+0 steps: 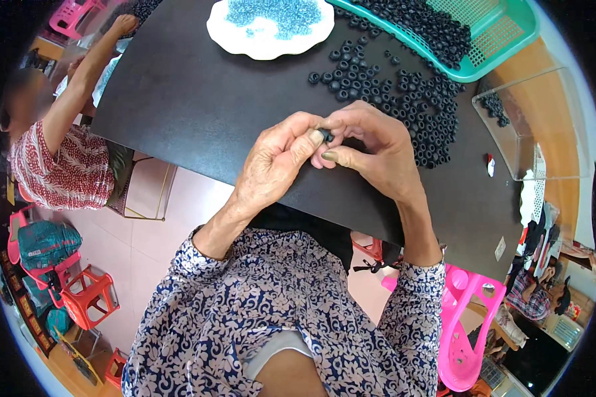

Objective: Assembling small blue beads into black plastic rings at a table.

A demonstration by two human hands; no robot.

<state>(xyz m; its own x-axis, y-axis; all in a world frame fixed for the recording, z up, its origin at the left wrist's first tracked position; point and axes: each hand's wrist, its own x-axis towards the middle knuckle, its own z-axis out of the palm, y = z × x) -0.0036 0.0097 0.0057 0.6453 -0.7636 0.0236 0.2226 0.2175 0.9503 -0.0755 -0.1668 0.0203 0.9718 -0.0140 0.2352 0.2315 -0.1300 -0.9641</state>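
Note:
My left hand (275, 157) is closed, its thumb and fingers pinching a small round black piece (326, 135) above the table's near side. My right hand (375, 147) meets it there, fingers bent around the same piece and fingertips touching the left hand's. Most of the piece is covered by the fingers. Just beyond the right hand spreads a heap of small black round pieces with holes (422, 109), like beads. A white scalloped plate (265, 49) of tiny light-blue pieces (278, 14) sits farther off on the dark table (179, 86).
A green basket (490, 66) with more black pieces stands at the far right. Beside it is a clear plastic box (543, 126). At the left a co-worker in a red patterned top (66, 159) reaches over the table. Pink (467, 344) and red (89, 294) plastic seats stand around.

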